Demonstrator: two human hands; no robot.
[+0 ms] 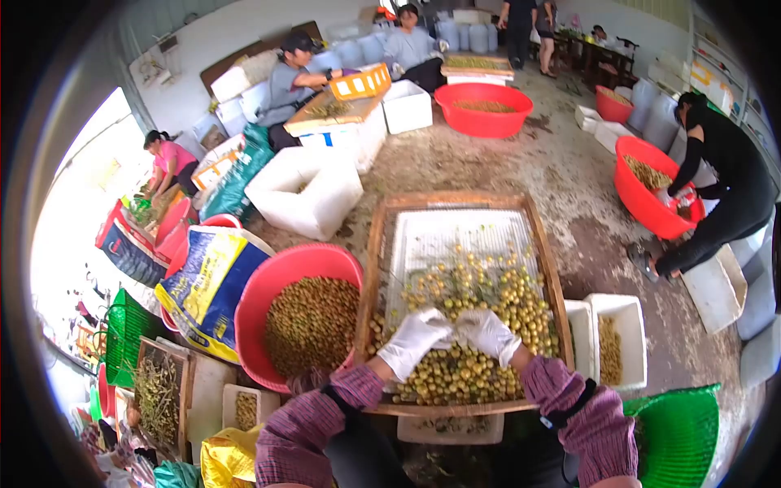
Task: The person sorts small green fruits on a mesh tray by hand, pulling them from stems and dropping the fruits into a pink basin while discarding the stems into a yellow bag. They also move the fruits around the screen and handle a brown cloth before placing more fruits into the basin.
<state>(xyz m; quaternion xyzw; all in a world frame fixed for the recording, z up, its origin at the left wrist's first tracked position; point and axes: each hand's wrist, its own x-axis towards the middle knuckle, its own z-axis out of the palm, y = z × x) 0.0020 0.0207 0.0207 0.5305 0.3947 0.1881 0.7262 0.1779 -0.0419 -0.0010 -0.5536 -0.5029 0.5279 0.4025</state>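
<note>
Both of my hands wear white gloves over a wood-framed mesh tray (556, 301) in front of me. Small round yellow-green fruits (464, 376) lie thickly across its near and right parts, with thin stems among them. My left hand (416, 340) is closed, its fingertips pressed together just above the fruit. Close beside it, my right hand (488, 332) is also closed with curled fingers. Whatever lies between either hand's fingertips is too small or hidden to name. Purple checked sleeves cover both forearms.
A red tub (252, 313) of small fruits stands left of the tray, beside a blue-yellow sack (213, 285). White foam boxes (626, 305) are at right, a green basket (679, 435) at lower right. One person (724, 175) bends over another red tub (639, 191); others sit farther back.
</note>
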